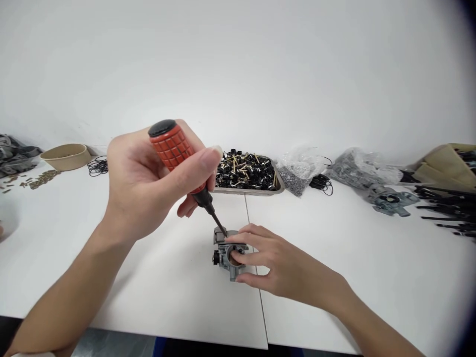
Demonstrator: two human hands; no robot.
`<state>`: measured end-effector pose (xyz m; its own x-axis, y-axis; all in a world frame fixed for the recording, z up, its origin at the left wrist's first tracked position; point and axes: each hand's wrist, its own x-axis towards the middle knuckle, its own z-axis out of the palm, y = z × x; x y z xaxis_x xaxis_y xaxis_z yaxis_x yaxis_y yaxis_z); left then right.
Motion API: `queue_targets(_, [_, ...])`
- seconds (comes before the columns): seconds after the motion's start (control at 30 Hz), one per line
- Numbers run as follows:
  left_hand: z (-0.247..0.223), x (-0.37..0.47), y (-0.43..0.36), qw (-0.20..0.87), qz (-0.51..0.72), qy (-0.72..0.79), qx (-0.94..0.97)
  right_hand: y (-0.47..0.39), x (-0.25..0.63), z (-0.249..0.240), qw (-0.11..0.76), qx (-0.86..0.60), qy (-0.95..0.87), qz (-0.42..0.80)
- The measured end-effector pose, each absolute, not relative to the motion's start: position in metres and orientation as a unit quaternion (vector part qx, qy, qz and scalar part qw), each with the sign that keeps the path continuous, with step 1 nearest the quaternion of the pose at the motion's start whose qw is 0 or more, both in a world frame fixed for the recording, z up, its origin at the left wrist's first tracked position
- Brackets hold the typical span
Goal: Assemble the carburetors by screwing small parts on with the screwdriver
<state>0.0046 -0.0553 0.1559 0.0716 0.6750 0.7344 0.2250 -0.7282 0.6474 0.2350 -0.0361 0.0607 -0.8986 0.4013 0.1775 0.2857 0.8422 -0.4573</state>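
Observation:
My left hand [145, 183] is wrapped round the red grid-patterned handle of a screwdriver [173, 148] with a black end cap. The screwdriver slants down to the right, and its tip meets the top of a grey metal carburetor-like part [227, 258] on the white table. My right hand [262, 255] grips that part from the right, with one fingertip in its round opening and others at its top and lower edge. A black knob sticks out on the part's left side.
A metal tray [249, 192] of black and brass pieces stands behind my hands. Back left are a tan bowl [67, 157], loose brass bits and black rings. Back right hold plastic bags [357, 168], another metal part [393, 200] and black rods [449, 210].

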Motion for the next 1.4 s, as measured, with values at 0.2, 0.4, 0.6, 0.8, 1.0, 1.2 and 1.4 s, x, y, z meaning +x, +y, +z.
queue_targets(0.2, [0.159,0.007,-0.06,0.179,0.624,0.308,0.696,-0.01,0.239,0.055,0.191,-0.244,-0.889,0.336])
queue_targets(0.4, [0.156,0.008,-0.065,0.197,0.613,0.345,0.683,-0.008,0.212,0.027,0.156,-0.134,-0.907,0.367])
queue_targets(0.6, [0.152,0.008,-0.064,0.19,0.583,0.339,0.714,-0.016,0.203,0.028,0.153,-0.123,-0.923,0.33])
queue_targets(0.8, [0.147,0.016,-0.055,0.242,0.579,0.306,0.716,-0.018,0.204,0.031,0.156,-0.135,-0.925,0.319])
queue_targets(1.0, [0.138,0.021,-0.049,0.286,0.545,0.294,0.732,-0.017,0.204,0.028,0.165,-0.135,-0.923,0.321])
queue_targets(1.2, [0.133,0.026,-0.048,0.307,0.517,0.32,0.733,-0.016,0.204,0.023,0.172,-0.127,-0.922,0.322])
queue_targets(1.4, [0.131,0.031,-0.049,0.312,0.512,0.328,0.73,-0.016,0.205,0.027,0.165,-0.131,-0.919,0.334])
